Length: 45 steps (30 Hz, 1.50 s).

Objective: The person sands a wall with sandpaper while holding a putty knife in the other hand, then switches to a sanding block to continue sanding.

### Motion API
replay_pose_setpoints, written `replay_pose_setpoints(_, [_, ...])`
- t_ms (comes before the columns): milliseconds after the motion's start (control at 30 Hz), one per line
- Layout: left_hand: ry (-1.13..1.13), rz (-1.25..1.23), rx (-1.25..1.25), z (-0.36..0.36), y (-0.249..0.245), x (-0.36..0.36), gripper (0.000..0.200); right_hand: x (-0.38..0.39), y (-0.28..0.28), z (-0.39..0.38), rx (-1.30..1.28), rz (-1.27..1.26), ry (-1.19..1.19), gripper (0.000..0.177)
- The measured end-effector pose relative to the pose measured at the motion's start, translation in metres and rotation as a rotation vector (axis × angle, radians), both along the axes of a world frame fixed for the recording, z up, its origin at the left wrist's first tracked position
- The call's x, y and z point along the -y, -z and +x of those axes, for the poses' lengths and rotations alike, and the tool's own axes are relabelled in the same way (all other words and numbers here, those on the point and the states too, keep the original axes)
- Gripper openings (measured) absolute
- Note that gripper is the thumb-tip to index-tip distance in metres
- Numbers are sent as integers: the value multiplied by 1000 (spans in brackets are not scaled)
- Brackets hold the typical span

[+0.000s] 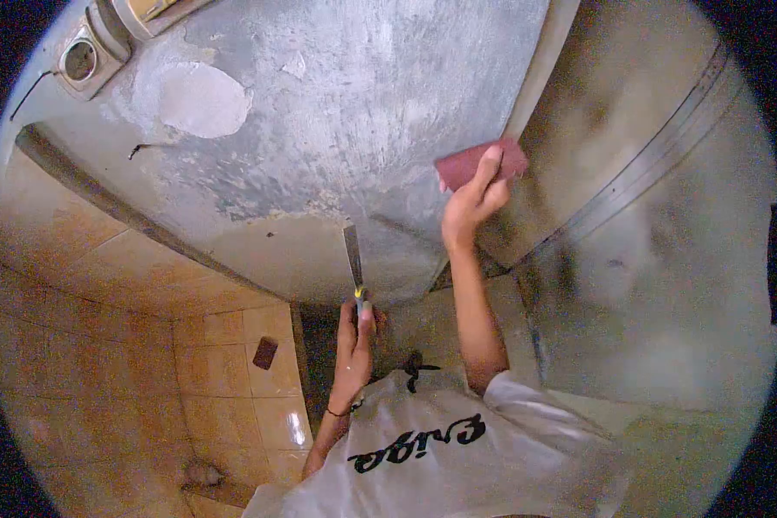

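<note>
My right hand (476,200) is closed round a folded piece of reddish sandpaper (511,159), thumb on top, at the right edge of a grey plastered surface (345,95). Lower down, my left hand (354,341) grips the handle of a putty knife (352,255) with a narrow metal blade and a yellow mark near the handle. The blade points up, and its tip overlaps the rough lower border of the grey coat. A pale round patch (203,99) shows at the upper left of the surface.
A fitting with a round hole (81,60) sits at the top left, near a short dark wire (143,148). A small dark brown piece (266,352) lies on the orange tiles (220,367). On the right is a smooth greyish wall (630,259) with a dark curved strip.
</note>
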<state>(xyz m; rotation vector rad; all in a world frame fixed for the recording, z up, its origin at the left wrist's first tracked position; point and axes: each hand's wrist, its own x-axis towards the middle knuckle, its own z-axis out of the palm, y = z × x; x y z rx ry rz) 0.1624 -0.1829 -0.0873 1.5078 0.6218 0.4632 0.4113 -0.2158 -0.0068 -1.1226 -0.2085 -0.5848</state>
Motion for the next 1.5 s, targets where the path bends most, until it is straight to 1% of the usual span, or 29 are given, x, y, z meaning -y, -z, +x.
replay_pose_setpoints(67, [-11, -97, -8, -1, -3, 0, 42, -7, 41, 6, 9, 27, -5, 44])
replay_pose_setpoints(100, [-15, -96, -8, -2, -7, 0, 42, -8, 69, 4, -67, 50, -45, 40])
replay_pose_setpoints(133, [-7, -93, -15, -2, -13, 0, 43, -10, 74, -1, -142, 72, -86, 38])
replay_pose_setpoints(167, [2, -90, -25, -3, -16, 0, 45, -11, 76, 2, -145, 71, -89, 38])
replay_pose_setpoints(233, [4, -107, -15, -4, -18, -1, 46, -13, 44, 0, -95, 99, 89, 45])
replay_pose_setpoints(267, [11, -125, -8, -5, -18, -1, 48, -10, 33, 3, -102, 98, 97, 45])
replay_pose_setpoints(333, [-11, -91, -40, -7, -15, -2, 48, -5, 16, 11, -75, 47, -16, 44])
replay_pose_setpoints(367, [-44, -59, -70, -9, -12, -3, 49, -3, 11, 8, -77, 45, -7, 44])
replay_pose_setpoints(433, [-37, -47, -48, -12, -1, -8, 50, -7, 4, 0, -18, 150, -93, 41])
replay_pose_setpoints(467, [-38, -36, -24, -14, 2, -11, 50, -9, 20, 2, -16, 150, -92, 41])
replay_pose_setpoints(500, [-38, -36, -23, -14, 0, -11, 50, -14, 54, 8, -17, 58, 8, 40])
replay_pose_setpoints(533, [-48, -83, 11, -15, -3, -10, 43, -17, 83, 10, -19, -34, 107, 39])
replay_pose_setpoints(567, [-58, -129, 45, -16, -7, -10, 39, -20, 97, 6, -18, -35, 107, 39])
replay_pose_setpoints(633, [-36, -126, 27, -22, -13, -15, 39, -29, 122, -2, 40, -147, 327, 39])
replay_pose_setpoints(667, [-12, -121, 6, -24, -15, -18, 39, -34, 134, 0, -106, 38, 163, 38])
replay_pose_setpoints(700, [-13, -120, 4, -26, -13, -20, 39, -33, 118, -7, -108, 40, 163, 38])
replay_pose_setpoints(767, [-11, -44, -36, -33, -5, -26, 39, -25, 66, -30, -288, 104, -40, 38])
replay_pose_setpoints(867, [-12, -142, 33, -38, -4, -28, 34, -23, 56, -37, -269, 131, -125, 40])
replay_pose_setpoints(900, [-8, -143, 30, -40, -6, -31, 34, -25, 60, -39, -271, 131, -121, 40])
replay_pose_setpoints(967, [51, -68, -57, -46, -11, -37, 40, -31, 81, -43, -234, 70, 44, 45])
replay_pose_setpoints(1067, [24, -95, -32, -51, -1, -42, 42, -43, 118, -54, -262, 32, 144, 50])
replay_pose_setpoints(1167, [60, -88, -63, -56, -19, -44, 43, -43, 113, -53, -263, -1, 132, 54])
replay_pose_setpoints(1200, [67, -88, -67, -58, -14, -46, 43, -39, 102, -57, -268, 0, 139, 54])
replay_pose_setpoints(1267, [68, -88, -35, -61, 2, -53, 43, -32, 74, -66, -530, -138, -177, 57])
replay_pose_setpoints(1300, [74, -86, -37, -63, 0, -56, 43, -35, 84, -65, -532, -134, -172, 57])
replay_pose_setpoints(1367, [136, -29, -95, -66, -7, -62, 42, -48, 119, -58, -267, -23, -50, 57])
replay_pose_setpoints(1400, [139, -27, -94, -67, -5, -64, 42, -54, 131, -61, -266, -21, -47, 57])
replay_pose_setpoints(1467, [114, 8, -63, -70, 2, -67, 39, -63, 149, -73, -239, -23, 61, 60])
replay_pose_setpoints(1500, [118, 11, -63, -71, 2, -69, 39, -61, 145, -77, -238, -20, 65, 60])
